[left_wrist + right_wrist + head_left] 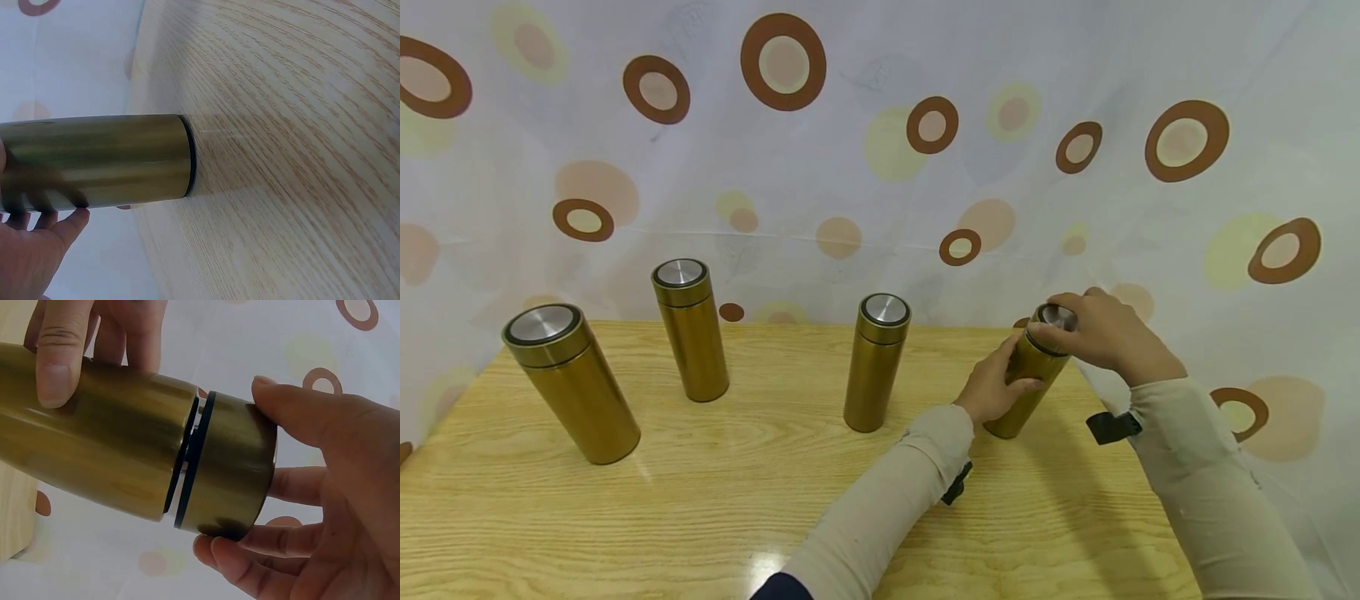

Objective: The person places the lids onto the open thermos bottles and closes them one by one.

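A gold thermos flask [1009, 422] stands at the right of the table, its base on the wood in the left wrist view. My left hand [988, 388] grips its body, thumb on one side and fingers on the other. Around the rim of the gold lid [232, 464], with its silver top, my right hand [1107, 335] has its thumb and fingers curled. In the right wrist view a narrow gap shows between lid and body, with a bit of the neck inside. The lid sits slightly tilted over the mouth.
Three more gold flasks with lids on stand upright: one [871, 379] left of my hands, one [698, 350] farther left, and a nearer one [583, 400] at far left. Behind the wooden table [700, 517] hangs a patterned cloth [850, 183].
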{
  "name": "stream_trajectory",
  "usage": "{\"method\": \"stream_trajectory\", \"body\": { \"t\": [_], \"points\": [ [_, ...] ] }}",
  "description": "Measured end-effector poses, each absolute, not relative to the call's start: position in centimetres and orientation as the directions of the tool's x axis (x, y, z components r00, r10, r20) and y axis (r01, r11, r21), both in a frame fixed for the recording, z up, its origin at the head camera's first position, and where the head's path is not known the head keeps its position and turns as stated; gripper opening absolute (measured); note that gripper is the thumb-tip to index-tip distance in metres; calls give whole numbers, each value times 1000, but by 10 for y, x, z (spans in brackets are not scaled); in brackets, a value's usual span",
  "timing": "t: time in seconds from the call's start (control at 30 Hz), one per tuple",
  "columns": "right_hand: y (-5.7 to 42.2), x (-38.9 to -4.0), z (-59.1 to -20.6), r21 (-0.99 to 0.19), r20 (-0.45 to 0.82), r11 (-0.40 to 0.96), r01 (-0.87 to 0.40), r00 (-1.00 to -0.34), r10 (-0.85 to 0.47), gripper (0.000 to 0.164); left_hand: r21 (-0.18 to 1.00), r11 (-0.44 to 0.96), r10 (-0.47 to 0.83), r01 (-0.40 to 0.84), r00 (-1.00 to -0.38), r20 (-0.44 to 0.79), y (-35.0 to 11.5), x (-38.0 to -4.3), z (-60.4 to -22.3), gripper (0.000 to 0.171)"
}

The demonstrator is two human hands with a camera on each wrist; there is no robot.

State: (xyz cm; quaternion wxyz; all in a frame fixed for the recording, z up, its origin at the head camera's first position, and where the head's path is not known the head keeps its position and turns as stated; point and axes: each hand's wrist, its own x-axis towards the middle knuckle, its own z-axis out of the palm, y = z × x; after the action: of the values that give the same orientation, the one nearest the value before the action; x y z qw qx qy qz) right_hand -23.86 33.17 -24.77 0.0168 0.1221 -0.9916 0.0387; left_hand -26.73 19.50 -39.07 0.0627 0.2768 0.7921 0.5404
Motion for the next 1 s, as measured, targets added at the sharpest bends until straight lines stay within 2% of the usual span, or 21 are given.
{"method": "stream_trajectory", "body": {
  "t": [0.3,0.43,0.53,0.73,0.9,1.0],
  "points": [
    [326,-239,-252,-92,97,976,-196,-978,-187,68,891,282,503,356,-846,179,194,-266,-390,70],
    [324,-240,-254,-85,120,981,-172,-980,-161,75,891,275,501,362,-845,188,194,-266,-389,68],
    [323,-239,-257,-78,167,984,-160,-975,-145,81,886,278,501,371,-843,196,194,-266,-389,69],
    [320,-239,-264,-84,256,990,-114,-963,-90,80,885,278,505,373,-841,196,194,-267,-391,70],
    [317,-239,-268,-67,240,996,-54,-970,-37,88,879,282,510,384,-836,202,196,-269,-394,66],
    [318,-239,-266,-57,188,997,-53,-981,-41,93,869,285,508,404,-833,221,196,-270,-394,62]
  ]
}}
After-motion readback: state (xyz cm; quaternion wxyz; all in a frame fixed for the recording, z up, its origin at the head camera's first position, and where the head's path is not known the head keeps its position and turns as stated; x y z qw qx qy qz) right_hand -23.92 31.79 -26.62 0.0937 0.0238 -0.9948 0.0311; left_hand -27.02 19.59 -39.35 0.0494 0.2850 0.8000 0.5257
